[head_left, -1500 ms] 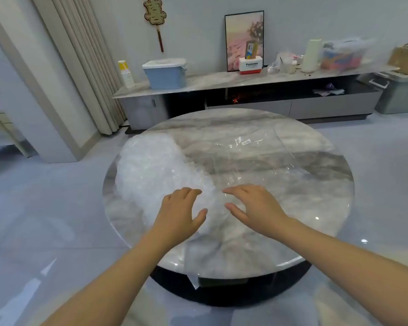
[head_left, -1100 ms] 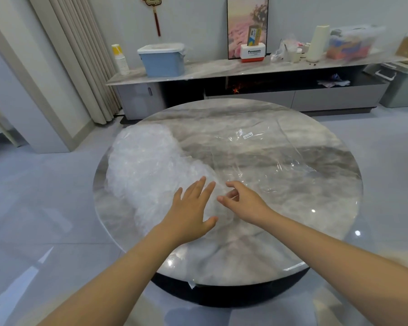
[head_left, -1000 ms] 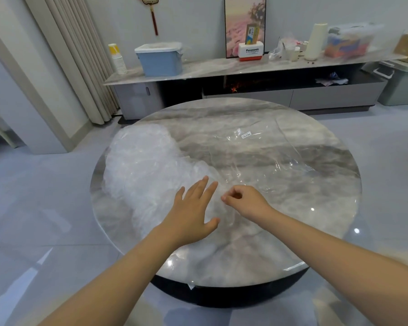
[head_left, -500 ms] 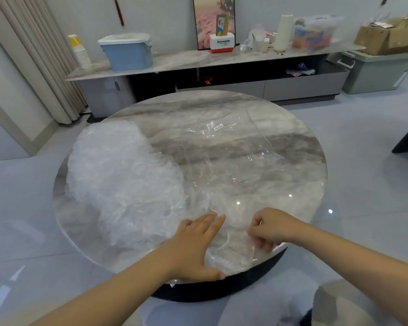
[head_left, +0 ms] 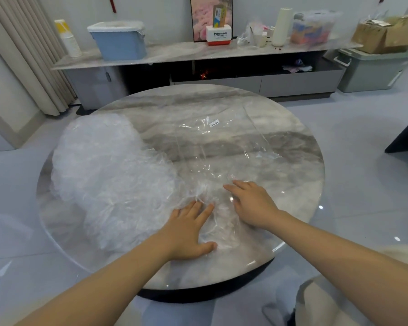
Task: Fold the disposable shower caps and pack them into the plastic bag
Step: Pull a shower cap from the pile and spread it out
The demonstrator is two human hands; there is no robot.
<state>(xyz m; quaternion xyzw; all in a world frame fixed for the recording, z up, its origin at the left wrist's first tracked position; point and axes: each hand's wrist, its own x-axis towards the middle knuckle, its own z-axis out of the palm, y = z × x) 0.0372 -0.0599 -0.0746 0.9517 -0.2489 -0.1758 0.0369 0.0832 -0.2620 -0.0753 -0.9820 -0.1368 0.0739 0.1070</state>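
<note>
Marble tabletop (head_left: 280, 137) carries a heap of crumpled shower caps (head_left: 104, 175) along its left edge. One shower cap (head_left: 218, 222) lies near the front edge, pressed flat by both hands. Left hand (head_left: 189, 234) and right hand (head_left: 252, 205) rest on it, fingers straight. Plastic bag (head_left: 222, 142) lies spread at centre; its outline is apparently hard to trace.

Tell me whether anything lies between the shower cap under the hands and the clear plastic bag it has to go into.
Nothing visible does. The left hand and right hand rest flat on one shower cap at the table's near edge. The plastic bag lies flat just beyond it, and the pile of caps sits off to the left.
</note>
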